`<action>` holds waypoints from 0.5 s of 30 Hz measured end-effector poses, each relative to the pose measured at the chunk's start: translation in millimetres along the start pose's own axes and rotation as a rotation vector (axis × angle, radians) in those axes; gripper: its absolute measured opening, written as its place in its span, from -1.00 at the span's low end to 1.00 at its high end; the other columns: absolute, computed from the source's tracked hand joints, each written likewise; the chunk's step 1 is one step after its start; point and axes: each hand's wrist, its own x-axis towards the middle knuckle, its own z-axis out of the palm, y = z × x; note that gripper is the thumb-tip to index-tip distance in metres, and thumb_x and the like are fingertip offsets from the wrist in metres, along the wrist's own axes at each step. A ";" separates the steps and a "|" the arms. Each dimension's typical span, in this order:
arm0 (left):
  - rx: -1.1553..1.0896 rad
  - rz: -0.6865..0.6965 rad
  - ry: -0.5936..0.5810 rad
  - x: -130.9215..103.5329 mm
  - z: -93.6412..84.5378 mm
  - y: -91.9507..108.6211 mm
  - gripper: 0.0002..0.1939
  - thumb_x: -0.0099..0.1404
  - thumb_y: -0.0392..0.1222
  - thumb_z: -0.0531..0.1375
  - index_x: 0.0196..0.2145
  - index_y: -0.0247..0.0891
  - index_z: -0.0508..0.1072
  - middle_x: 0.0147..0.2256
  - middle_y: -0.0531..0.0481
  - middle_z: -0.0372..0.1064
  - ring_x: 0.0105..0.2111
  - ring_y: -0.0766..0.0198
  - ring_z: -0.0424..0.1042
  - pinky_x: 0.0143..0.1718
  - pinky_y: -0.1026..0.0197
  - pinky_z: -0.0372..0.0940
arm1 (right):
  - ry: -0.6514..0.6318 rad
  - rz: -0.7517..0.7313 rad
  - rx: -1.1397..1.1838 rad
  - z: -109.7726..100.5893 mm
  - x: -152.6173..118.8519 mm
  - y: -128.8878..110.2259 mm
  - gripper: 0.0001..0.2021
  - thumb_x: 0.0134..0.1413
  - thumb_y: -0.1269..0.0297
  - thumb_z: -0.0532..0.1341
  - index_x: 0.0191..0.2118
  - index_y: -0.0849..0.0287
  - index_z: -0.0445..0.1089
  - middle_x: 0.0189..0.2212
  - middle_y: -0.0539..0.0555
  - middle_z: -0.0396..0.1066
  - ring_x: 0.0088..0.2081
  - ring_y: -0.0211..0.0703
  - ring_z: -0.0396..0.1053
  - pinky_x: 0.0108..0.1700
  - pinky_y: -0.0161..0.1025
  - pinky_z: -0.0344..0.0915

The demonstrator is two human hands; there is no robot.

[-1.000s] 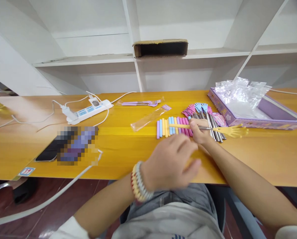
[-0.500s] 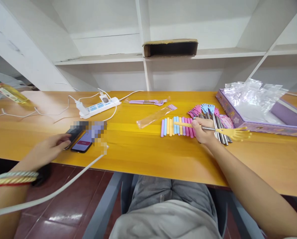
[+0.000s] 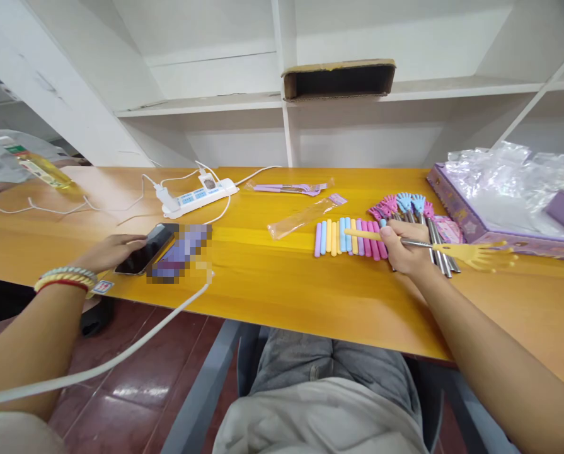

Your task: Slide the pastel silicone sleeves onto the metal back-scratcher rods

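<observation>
My right hand [image 3: 404,247] is closed around a yellow back scratcher [image 3: 480,255] with a metal rod; its hand-shaped end points right and its yellow handle left. Under that handle lies a row of back scratchers with purple, blue, yellow and pink handles [image 3: 333,238]. Their metal rods run beneath my right hand, and pink and blue hand-shaped ends [image 3: 404,203] show behind it. My left hand [image 3: 109,251], with bracelets at the wrist, lies with fingers stretched over the near left edge of a black phone [image 3: 154,243]. A second phone [image 3: 180,252], partly blurred, lies beside it.
A purple box [image 3: 508,237] of clear plastic bags stands at right. Behind the row lie an empty plastic sleeve [image 3: 305,217] and a packed purple back scratcher [image 3: 291,188]. A power strip [image 3: 199,198] with cables and a bottle [image 3: 45,170] are at left.
My left hand has moved forward onto the black phone, its fingers now straighter. My right hand still holds the yellow back scratcher over the row. The view has shifted slightly left.
</observation>
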 end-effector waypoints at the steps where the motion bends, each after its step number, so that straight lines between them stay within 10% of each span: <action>1: -0.036 -0.062 -0.002 6.8 -2.9 1.5 -0.34 -0.07 0.32 0.17 -0.20 -0.29 0.46 -0.20 0.00 0.47 -0.15 0.21 0.32 -0.15 0.27 0.17 | 0.000 -0.009 -0.003 0.1 0.1 -0.5 -0.54 0.23 0.24 0.07 -0.69 0.15 0.01 -0.74 -0.09 -0.07 -0.67 -0.36 -0.07 -0.57 -0.28 -0.12; 15: -0.077 -0.404 -0.132 51.7 -6.6 36.7 -0.61 0.19 0.02 0.19 -0.57 -0.39 0.31 -0.72 0.18 0.21 -0.55 0.39 0.25 -0.39 0.35 0.17 | 0.017 -0.005 -0.048 -1.8 -2.8 4.4 -0.54 0.22 0.27 0.08 -0.69 0.15 0.00 -0.76 -0.09 -0.09 -0.67 -0.35 -0.13 -0.58 -0.26 -0.13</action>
